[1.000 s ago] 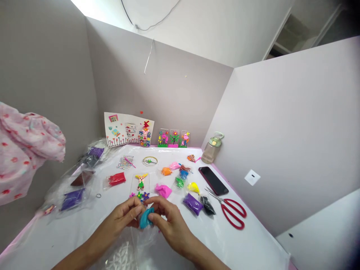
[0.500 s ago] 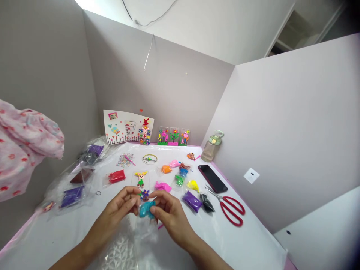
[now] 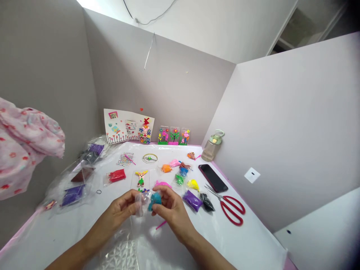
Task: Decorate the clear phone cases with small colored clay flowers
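Both my hands meet just above the white table (image 3: pixel 239 247), near its front middle. My right hand (image 3: pixel 170 212) pinches a lump of teal clay (image 3: pixel 155 200). My left hand (image 3: pixel 122 210) is closed on the small clear plastic bag (image 3: pixel 140 203) that the clay sits in or against. Just beyond my fingers lie a clay rabbit figure (image 3: pixel 141 178), small clay flowers and a pink clay bag (image 3: pixel 163 184).
Small bags of coloured clay lie across the table: red (image 3: pixel 116 175), purple (image 3: pixel 192 200), black (image 3: pixel 207 201), yellow, green, orange. Red scissors (image 3: pixel 232 209) and a dark phone (image 3: pixel 213 177) lie to the right, with a bottle (image 3: pixel 210 148) behind. Bagged clay is heaped at left (image 3: pixel 73 187). Decorated cards lean on the back wall.
My hands have lifted a little and the teal clay has moved from low between them to my right fingertips, with the clear bag now pulled up by my left hand.
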The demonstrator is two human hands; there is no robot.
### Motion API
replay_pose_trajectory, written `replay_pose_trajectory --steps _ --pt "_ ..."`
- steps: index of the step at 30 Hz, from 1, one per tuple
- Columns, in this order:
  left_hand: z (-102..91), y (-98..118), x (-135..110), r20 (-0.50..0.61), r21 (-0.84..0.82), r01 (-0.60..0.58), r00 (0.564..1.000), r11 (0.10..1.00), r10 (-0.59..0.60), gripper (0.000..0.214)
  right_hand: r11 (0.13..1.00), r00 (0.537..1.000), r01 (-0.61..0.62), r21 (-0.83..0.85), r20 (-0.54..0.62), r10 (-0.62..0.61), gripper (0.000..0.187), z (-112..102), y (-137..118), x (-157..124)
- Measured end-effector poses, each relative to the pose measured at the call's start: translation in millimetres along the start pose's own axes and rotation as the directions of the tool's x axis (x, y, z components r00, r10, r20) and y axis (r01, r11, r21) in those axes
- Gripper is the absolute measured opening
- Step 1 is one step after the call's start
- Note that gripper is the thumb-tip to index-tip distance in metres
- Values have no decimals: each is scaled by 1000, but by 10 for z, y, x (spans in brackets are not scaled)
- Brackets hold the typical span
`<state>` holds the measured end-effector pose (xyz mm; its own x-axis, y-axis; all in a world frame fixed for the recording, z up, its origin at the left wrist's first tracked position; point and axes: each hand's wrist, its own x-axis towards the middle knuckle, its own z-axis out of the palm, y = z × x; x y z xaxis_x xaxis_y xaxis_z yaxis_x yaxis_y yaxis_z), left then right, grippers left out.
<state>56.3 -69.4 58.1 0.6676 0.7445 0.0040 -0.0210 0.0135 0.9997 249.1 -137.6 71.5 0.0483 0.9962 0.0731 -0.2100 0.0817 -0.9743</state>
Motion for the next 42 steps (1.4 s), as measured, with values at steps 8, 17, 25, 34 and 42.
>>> replay_pose_trajectory --steps 8,17,25,34,42 --pt "109 -80 -38 -173 168 -99 976 981 129 36 676 838 442 -590 3 -546 23 10 129 -116" --pt "256 -134 -74 -213 256 -242 930 936 299 27 638 843 485 -598 128 -522 11 102 149 -127" --pt "200 9 -35 -214 36 -121 969 992 126 29 992 986 -50 112 162 32 29 73 47 -42" --pt "196 -7 7 -55 -200 51 996 978 -63 40 999 993 -52 -2 102 52 28 107 51 -13" --pt "274 -14 -47 -10 -165 9 1000 986 -11 47 895 977 147 -421 -81 -198 7 137 169 -29"
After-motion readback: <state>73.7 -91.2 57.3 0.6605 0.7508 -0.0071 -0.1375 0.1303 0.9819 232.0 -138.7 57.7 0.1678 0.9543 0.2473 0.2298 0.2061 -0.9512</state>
